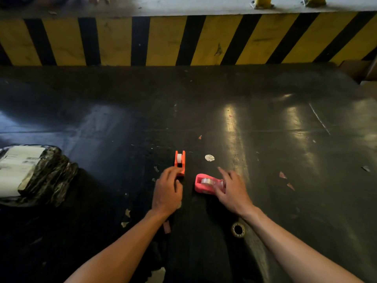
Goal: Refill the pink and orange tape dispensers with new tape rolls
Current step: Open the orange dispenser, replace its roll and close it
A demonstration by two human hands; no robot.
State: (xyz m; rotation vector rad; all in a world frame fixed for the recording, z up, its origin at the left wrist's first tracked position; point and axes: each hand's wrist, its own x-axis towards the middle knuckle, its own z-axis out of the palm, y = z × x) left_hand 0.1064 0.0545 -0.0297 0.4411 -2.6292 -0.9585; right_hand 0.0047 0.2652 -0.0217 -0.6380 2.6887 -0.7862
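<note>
An orange tape dispenser (pixel 180 161) stands upright on the dark floor with a white roll in its slot. My left hand (pixel 167 188) grips its near end with curled fingers. To the right lies a pink tape dispenser (pixel 201 184) holding a clear roll. My right hand (pixel 231 189) rests on the pink dispenser's right end, thumb against its side and index finger stretched out above it.
A wrapped parcel with a white label (pixel 30 172) lies at the left. A round metal fitting (pixel 238 229) sits in the floor near my right forearm. A white round scrap (pixel 209 157) and paper bits litter the floor. A yellow-and-black striped kerb (pixel 183 39) runs across the back.
</note>
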